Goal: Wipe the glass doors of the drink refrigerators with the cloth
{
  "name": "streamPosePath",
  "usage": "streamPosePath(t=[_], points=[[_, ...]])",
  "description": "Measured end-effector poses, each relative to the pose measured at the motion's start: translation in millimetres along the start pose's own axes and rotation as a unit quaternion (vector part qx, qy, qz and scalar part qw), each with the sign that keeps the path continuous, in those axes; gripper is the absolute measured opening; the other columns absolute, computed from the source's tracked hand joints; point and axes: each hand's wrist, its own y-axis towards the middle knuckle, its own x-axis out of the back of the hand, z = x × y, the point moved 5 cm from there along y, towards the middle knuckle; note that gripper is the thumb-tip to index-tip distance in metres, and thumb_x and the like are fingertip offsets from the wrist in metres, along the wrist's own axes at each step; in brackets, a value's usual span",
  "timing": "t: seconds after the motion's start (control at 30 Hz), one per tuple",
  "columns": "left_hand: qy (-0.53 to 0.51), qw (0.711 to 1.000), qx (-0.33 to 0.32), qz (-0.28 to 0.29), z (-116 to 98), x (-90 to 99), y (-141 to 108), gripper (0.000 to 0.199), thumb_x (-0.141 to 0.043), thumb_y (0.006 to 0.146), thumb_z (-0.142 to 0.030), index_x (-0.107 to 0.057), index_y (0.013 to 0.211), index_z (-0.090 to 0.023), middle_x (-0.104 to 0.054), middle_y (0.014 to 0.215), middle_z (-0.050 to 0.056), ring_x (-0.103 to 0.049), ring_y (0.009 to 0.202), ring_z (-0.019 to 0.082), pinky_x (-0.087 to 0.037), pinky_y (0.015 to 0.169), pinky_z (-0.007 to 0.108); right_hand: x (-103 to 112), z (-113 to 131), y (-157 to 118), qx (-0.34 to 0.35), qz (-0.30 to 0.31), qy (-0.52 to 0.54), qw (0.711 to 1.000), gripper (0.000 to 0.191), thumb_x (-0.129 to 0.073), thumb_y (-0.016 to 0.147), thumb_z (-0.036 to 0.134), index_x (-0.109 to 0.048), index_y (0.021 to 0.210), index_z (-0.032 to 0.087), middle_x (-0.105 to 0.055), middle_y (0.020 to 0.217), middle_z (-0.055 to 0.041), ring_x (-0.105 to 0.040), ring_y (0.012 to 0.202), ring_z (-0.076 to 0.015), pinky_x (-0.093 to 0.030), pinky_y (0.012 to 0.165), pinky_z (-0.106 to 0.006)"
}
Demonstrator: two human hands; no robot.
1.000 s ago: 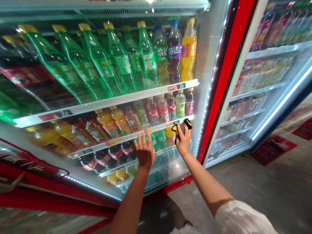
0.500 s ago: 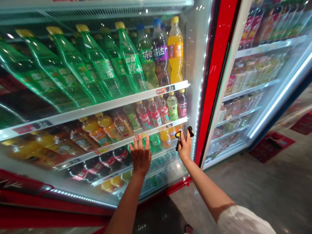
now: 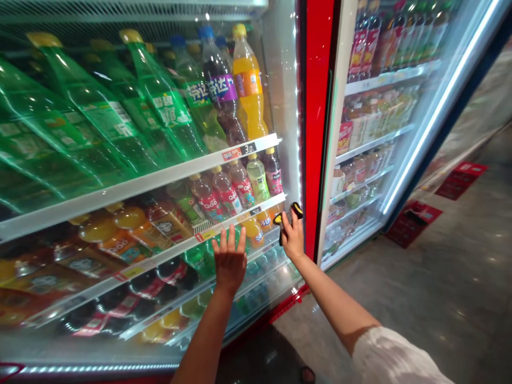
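My left hand (image 3: 231,260) is raised, back toward me, with fingers stretched out and slightly apart. Nothing is in it. It is before the lower shelves of a lit drinks cooler; I cannot tell whether it touches glass. To its right, my right hand (image 3: 292,237) grips a small black-and-yellow object (image 3: 279,220) near the cooler's right edge. Two rounded ends stick out past the fingers; the rest is hidden, so its kind is unclear. Small Qoo drink bottles (image 3: 228,196) stand on the shelf just beyond my hands.
Large green bottles (image 3: 168,106) and an orange drink bottle (image 3: 250,85) fill the upper shelf, behind a white price rail (image 3: 160,184). A red frame (image 3: 316,106) separates this cooler from a second stocked one (image 3: 376,80). Red boxes (image 3: 414,221) are on the grey floor at right.
The view has turned right, so the cooler shelves and red frame appear farther left. My right hand, still gripping the black-and-yellow object, appears slightly farther left. My left hand stays open.
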Motion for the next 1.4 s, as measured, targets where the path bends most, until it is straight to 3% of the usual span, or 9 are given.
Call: streamPosePath(t=[0.2,0.27,0.37,0.47,0.7,0.93,1.1,1.17,1.4], points=[[-0.017,1.000,0.006,0.026,-10,-5.9,22,0.070,-0.063,0.087,-0.015,-0.046,0.154,-0.023,-0.036,0.164,0.016,-0.034,0.151,0.041,-0.022,0.123,0.069,12,7,50,0.152,0.046,-0.009,0.987,0.067,-0.050,0.088,0.006,-0.055,0.148,0.036,-0.046,0.157,-0.0042,-0.020,0.157,-0.0332,-0.033,0.122,-0.062],[-0.025,0.999,0.005,0.025,-14,-7.0,29,0.069,-0.062,0.086,-0.014,-0.048,0.153,-0.024,-0.036,0.164,0.015,-0.035,0.151,0.041,-0.021,0.123,0.070,17,-5,56,0.128,0.025,-0.021,0.991,0.066,-0.049,0.088,0.006,-0.056,0.148,0.034,-0.045,0.157,-0.0055,-0.024,0.156,-0.0326,-0.037,0.121,-0.059],[-0.028,1.000,0.000,0.014,-17,-7.9,31,0.070,-0.061,0.086,-0.013,-0.047,0.153,-0.025,-0.036,0.164,0.014,-0.037,0.150,0.040,-0.022,0.123,0.070,16,-21,35,0.045,-0.008,-0.047,0.998,0.074,-0.046,0.086,0.003,-0.046,0.155,0.031,-0.037,0.162,-0.0090,-0.031,0.152,-0.0323,-0.046,0.115,-0.055],[-0.027,1.000,-0.009,0.008,-18,-9.1,29,0.071,-0.061,0.086,-0.012,-0.046,0.154,-0.026,-0.036,0.163,0.014,-0.038,0.150,0.040,-0.023,0.123,0.069,13,-21,20,0.030,-0.003,-0.051,0.998,0.079,-0.044,0.086,0.002,-0.037,0.159,0.031,-0.034,0.164,-0.0102,-0.033,0.151,-0.0325,-0.048,0.113,-0.055],[-0.043,0.999,-0.020,0.003,-27,-12.0,39,0.073,-0.062,0.090,-0.019,-0.038,0.158,-0.026,-0.031,0.165,0.014,-0.031,0.153,0.039,-0.020,0.124,0.069,34,-31,83,0.049,-0.015,-0.073,0.996,0.078,-0.046,0.087,0.006,-0.036,0.160,0.030,-0.041,0.161,-0.0086,-0.031,0.152,-0.0333,-0.036,0.121,-0.057],[-0.031,0.999,-0.031,0.000,-29,-13.5,39,0.074,-0.061,0.092,-0.019,-0.033,0.160,-0.027,-0.030,0.165,0.014,-0.032,0.152,0.039,-0.020,0.124,0.068,20,-53,40,0.010,-0.019,-0.063,0.998,0.085,-0.040,0.085,0.003,-0.022,0.165,0.027,-0.035,0.166,-0.0118,-0.033,0.153,-0.0305,-0.037,0.120,-0.058],[-0.035,0.999,-0.013,0.003,-30,-13.3,42,0.071,-0.060,0.091,-0.019,-0.038,0.158,-0.025,-0.032,0.165,0.016,-0.036,0.151,0.040,-0.020,0.123,0.070,27,-51,76,0.003,-0.062,-0.035,0.997,0.091,-0.041,0.086,0.009,-0.001,0.167,0.023,-0.031,0.168,-0.0138,-0.033,0.154,-0.0291,-0.034,0.123,-0.058],[-0.036,0.999,-0.006,0.000,-33,-15.0,43,0.071,-0.060,0.091,-0.019,-0.037,0.159,-0.025,-0.033,0.165,0.017,-0.037,0.150,0.040,-0.021,0.122,0.070,28,-51,78,-0.002,-0.072,-0.022,0.997,0.089,-0.041,0.087,0.010,-0.004,0.167,0.022,-0.027,0.169,-0.0137,-0.030,0.155,-0.0291,-0.035,0.123,-0.056],[-0.044,0.998,-0.025,-0.027,-28,-16.8,36,0.071,-0.058,0.094,-0.019,-0.034,0.160,-0.027,-0.037,0.164,0.015,-0.038,0.150,0.037,-0.020,0.124,0.067,16,-72,32,-0.083,-0.093,0.012,0.992,0.073,-0.037,0.095,0.015,-0.017,0.165,0.022,-0.033,0.166,-0.0157,-0.030,0.155,-0.0273,-0.038,0.121,-0.056]])
